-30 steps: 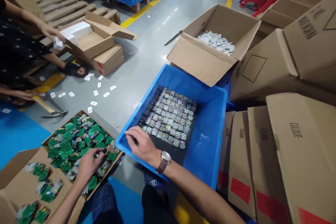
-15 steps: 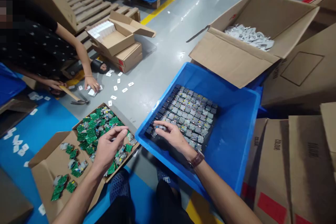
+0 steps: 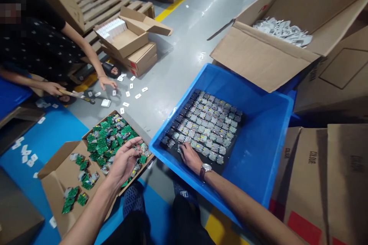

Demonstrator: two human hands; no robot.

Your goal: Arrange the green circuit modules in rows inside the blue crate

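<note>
My right hand reaches down inside a blue plastic bin, its fingers pinched on a small grey circuit-board module at the near end of the laid-out rows. Several rows of like grey modules cover a dark sheet in the bin. My left hand hovers over the near right edge of an open cardboard box; its fingers are apart and I see nothing in them. A loose heap of green circuit boards with grey parts fills much of this box, with several more lying on its flap.
A large carton of white plastic pieces stands behind the bin; tall cartons line the right. At left, a co-worker's hand grips a hammer near small white pieces on the floor. Stacked boxes stand beyond.
My right hand has lowered to the sheet with the module, beside the nearest row. My left hand's fingers have spread. The co-worker's free hand has lifted from the white pieces; the hammer has shifted.
</note>
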